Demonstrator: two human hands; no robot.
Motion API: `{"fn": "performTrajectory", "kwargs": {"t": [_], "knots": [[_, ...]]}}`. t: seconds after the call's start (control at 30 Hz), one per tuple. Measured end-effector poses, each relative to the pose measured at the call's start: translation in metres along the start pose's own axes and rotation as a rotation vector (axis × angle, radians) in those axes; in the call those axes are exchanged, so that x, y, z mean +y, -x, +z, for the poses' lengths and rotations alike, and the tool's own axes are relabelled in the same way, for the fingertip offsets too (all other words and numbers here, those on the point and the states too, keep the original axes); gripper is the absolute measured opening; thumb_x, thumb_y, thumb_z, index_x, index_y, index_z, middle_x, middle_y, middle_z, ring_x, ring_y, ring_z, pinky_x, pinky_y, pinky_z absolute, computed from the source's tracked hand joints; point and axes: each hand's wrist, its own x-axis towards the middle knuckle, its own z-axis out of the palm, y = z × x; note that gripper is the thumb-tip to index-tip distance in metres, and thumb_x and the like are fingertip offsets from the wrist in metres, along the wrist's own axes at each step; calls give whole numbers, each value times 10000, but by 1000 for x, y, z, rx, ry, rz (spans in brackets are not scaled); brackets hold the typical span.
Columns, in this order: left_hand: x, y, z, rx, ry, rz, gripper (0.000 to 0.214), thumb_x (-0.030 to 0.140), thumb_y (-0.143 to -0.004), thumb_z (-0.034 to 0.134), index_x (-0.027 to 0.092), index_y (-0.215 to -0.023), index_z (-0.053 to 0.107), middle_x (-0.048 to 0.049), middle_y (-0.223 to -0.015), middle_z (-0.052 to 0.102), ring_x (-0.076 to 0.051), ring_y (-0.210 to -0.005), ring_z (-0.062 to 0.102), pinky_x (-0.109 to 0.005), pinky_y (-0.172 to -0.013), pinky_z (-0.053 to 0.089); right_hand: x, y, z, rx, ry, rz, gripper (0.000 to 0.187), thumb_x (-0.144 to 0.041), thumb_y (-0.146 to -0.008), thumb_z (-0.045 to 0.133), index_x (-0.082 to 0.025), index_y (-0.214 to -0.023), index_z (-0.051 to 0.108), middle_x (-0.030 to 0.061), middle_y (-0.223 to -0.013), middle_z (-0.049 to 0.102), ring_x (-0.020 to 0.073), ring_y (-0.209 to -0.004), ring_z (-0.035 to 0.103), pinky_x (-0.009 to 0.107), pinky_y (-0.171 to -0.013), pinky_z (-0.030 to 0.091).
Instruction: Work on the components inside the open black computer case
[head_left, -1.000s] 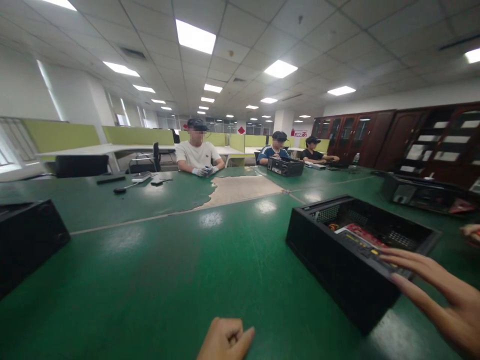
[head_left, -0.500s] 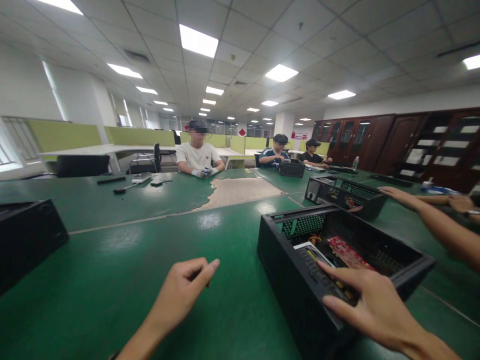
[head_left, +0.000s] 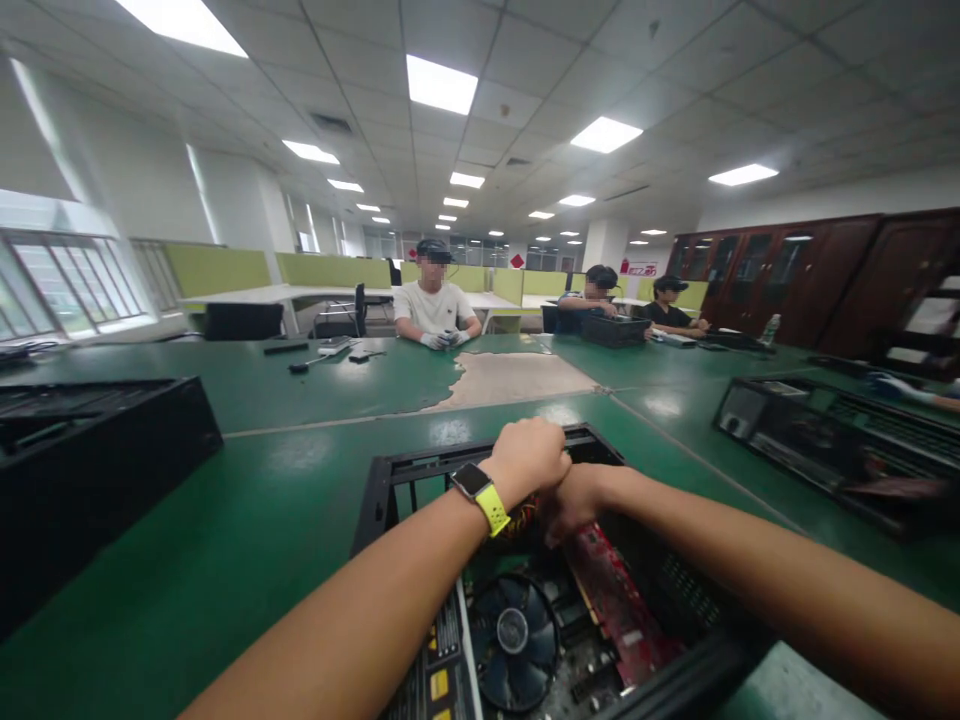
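Note:
A black computer case lies open-topped on the green table before me. Both my hands reach into its far end. My left hand, with a lime-strapped watch at the wrist, is curled closed; whatever its fingers grip is hidden. Right beside it, touching or nearly so, my right hand points down over the coloured wires. Its fingers are blurred and partly covered. Closer to me in the case are a round cooling fan, a red circuit card and the power supply with yellow labels.
Another black case stands at the left, and an open one at the right. A co-worker in a white shirt sits opposite; two more people sit at the far right. Small parts lie across the table.
The case has turned and come to the middle in front of me. My left hand has gone from above the table into it. My right hand has left the near rim for the far end.

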Motion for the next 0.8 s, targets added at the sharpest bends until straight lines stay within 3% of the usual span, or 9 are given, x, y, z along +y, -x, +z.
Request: {"fn": "performTrajectory", "kwargs": {"t": [0.07, 0.17, 0.33, 0.5, 0.63, 0.8], "knots": [[-6, 6, 7, -137, -20, -24, 220, 255, -720, 633, 119, -872, 715, -174, -895, 703, -275, -833, 673, -339, -723, 529, 4, -21, 17, -5, 1, -41, 285, -382, -718, 681, -196, -927, 737, 54, -880, 720, 236, -795, 647, 291, -651, 477], [-14, 9, 11, -330, -44, -57, 241, 183, -545, 772, 135, -776, 727, -151, -815, 716, -281, -797, 684, -326, -720, 544, -7, -39, 46, 98, -2, -61, 356, -444, -754, 627, -280, -1066, 682, 37, -1035, 697, 258, -940, 632, 321, -734, 485], [-18, 9, 14, -480, -57, -138, 195, 176, -565, 786, 192, -754, 740, -108, -805, 727, -283, -886, 674, -340, -805, 528, -15, -50, 65, 194, -55, 13, 329, -471, -746, 642, -256, -985, 712, 72, -1012, 703, 297, -959, 634, 344, -751, 488], [-14, 9, 15, -565, -59, -156, 206, 159, -586, 779, 193, -786, 747, -114, -844, 732, -305, -931, 664, -369, -842, 519, -10, -55, 71, 242, -134, 118, 364, -535, -740, 628, -234, -924, 720, 84, -964, 710, 295, -902, 656, 343, -734, 503], [-13, 8, 9, -571, -49, -125, 247, 178, -618, 759, 149, -862, 742, -154, -921, 722, -317, -946, 660, -372, -838, 520, -15, -58, 76, 287, -161, 204, 480, -589, -642, 703, -185, -902, 714, 118, -949, 705, 316, -872, 658, 366, -736, 512], [-17, 5, 3, -577, -24, -104, 276, 190, -669, 696, 143, -939, 727, -141, -925, 725, -280, -943, 666, -312, -812, 527, -15, -73, 75, 316, -196, 207, 621, -677, -566, 704, -226, -991, 688, 65, -969, 702, 284, -893, 653, 323, -758, 521]]}}
